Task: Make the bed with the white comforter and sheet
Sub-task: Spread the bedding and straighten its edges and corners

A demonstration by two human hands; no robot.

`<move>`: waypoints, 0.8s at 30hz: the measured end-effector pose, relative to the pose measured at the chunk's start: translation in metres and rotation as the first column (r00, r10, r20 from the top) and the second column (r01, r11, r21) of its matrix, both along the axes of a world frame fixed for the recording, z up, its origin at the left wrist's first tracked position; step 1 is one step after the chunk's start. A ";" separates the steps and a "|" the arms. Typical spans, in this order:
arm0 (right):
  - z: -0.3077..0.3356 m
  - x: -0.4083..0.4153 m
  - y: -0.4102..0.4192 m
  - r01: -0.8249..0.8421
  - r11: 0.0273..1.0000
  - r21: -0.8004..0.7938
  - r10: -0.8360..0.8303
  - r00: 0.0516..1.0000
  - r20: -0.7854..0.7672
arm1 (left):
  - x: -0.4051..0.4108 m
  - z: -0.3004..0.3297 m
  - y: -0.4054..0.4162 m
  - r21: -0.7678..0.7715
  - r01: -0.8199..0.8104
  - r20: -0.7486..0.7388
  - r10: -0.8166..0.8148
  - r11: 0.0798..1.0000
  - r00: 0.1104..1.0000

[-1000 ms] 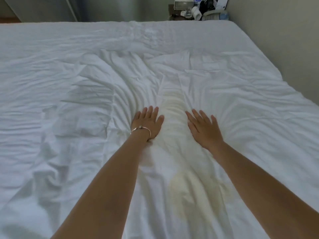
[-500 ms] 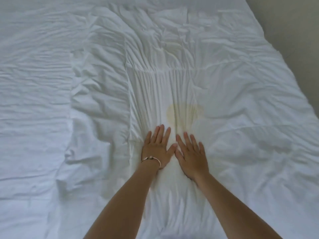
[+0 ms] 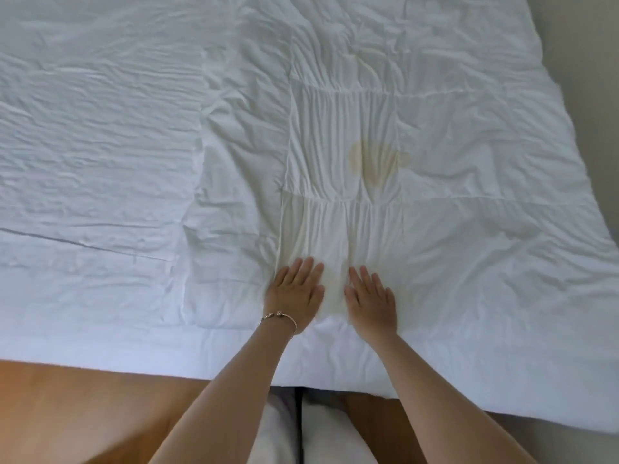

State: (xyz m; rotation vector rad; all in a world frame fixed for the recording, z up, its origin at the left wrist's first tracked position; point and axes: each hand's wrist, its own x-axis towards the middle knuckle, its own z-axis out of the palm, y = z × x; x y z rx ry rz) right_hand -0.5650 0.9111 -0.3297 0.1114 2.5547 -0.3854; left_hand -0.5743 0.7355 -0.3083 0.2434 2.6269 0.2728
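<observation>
A white quilted comforter (image 3: 469, 249) lies spread over the right and middle of the bed, wrinkled, with a yellowish stain (image 3: 375, 160) near its middle. The white sheet (image 3: 83, 128) covers the left part of the bed, creased. My left hand (image 3: 296, 296), with a bracelet on the wrist, lies flat on the comforter near the bed's near edge, fingers straight. My right hand (image 3: 371, 298) lies flat beside it, a short gap between them, fingers straight and pressed on the fabric.
The bed's near edge (image 3: 167, 349) runs across the lower frame, with wooden floor (image 3: 83, 413) below it. My legs in white fabric (image 3: 318, 430) show at the bottom. A plain wall (image 3: 596, 112) borders the bed on the right.
Both hands slid back along the comforter toward the near edge, staying flat. The view tilted down, so the bed's edge and floor now show and the far end is out of frame.
</observation>
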 end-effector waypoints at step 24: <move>0.175 0.082 -0.569 0.000 0.800 -0.599 0.217 0.932 0.289 | 0.188 0.147 -0.542 0.472 -0.857 0.493 0.745 0.205 0.449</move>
